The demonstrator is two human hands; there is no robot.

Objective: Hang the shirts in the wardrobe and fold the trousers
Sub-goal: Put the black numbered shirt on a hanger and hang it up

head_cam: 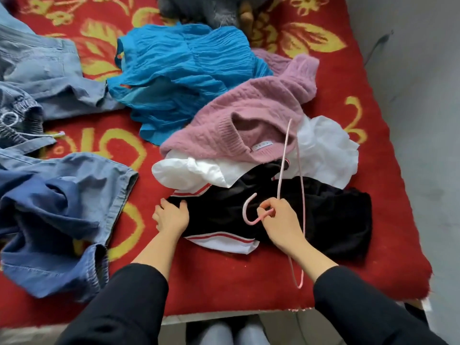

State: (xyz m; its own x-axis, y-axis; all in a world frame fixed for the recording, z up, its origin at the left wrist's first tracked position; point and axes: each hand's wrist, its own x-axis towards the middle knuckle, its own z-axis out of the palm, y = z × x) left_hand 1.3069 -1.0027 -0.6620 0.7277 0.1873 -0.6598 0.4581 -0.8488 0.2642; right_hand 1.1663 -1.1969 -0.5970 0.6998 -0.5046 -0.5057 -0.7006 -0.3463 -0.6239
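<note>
A black shirt (331,220) with red-and-white striped trim lies crumpled at the near edge of the bed. My left hand (171,215) grips its left edge, fingers curled into the cloth. My right hand (278,220) holds a thin pink hanger (302,185) at the base of its hook, above the black shirt. Behind the shirt lie a white shirt (323,150), a pink knitted sweater (249,120) and a bright blue crinkled top (179,75). Blue denim trousers (57,215) are heaped at the left.
Everything lies on a red blanket (224,282) with yellow flower patterns. More light blue denim clothing (42,70) is at the far left. A dark grey garment (204,8) sits at the back. The grey floor (410,95) runs along the bed's right side.
</note>
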